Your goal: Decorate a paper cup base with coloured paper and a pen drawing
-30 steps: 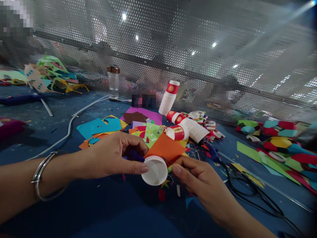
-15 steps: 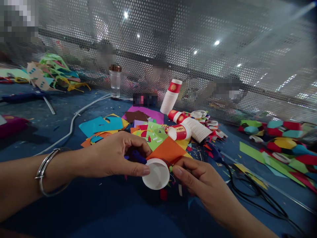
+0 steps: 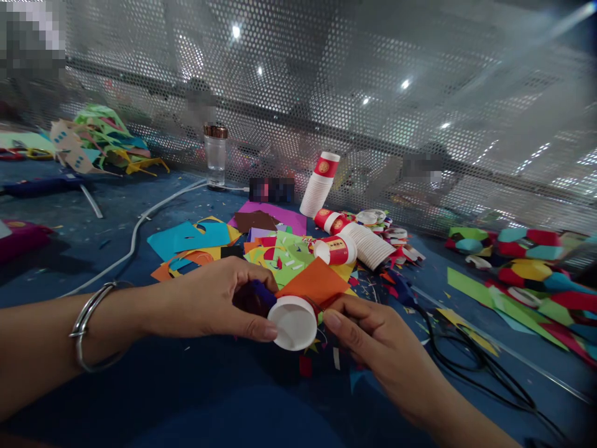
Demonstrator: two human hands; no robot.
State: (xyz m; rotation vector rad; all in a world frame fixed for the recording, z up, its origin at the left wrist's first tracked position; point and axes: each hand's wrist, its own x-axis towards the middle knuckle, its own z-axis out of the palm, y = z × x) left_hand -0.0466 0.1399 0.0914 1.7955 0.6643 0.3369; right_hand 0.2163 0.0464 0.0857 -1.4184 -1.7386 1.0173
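Note:
My left hand (image 3: 233, 298) has its thumb against the left rim of a white paper cup (image 3: 295, 323), whose round end faces me. Fingers curl behind the cup, partly hidden. A dark blue object (image 3: 262, 295) shows between that thumb and index finger; its kind is unclear. Thumb and index finger of my right hand (image 3: 361, 326) are pinched at the lower right edge of a sheet of orange paper (image 3: 317, 279), just right of the cup. The orange sheet stands behind the cup's rim. A thin dark line runs near the right fingertips, too small to name.
Behind lie paper sheets (image 3: 186, 238), a leaning cup stack (image 3: 319, 185) and a fallen stack (image 3: 370, 244). A bottle (image 3: 215, 158) stands by a perforated metal screen (image 3: 289, 74). Black cable (image 3: 485, 379) coils at right; a white cord (image 3: 136, 233) crosses left. Paper scraps litter the blue table (image 3: 196, 398).
The cup has tilted slightly and lifted a little between my hands. Both hands keep nearly the same pose and hold. The whole view has shifted slightly.

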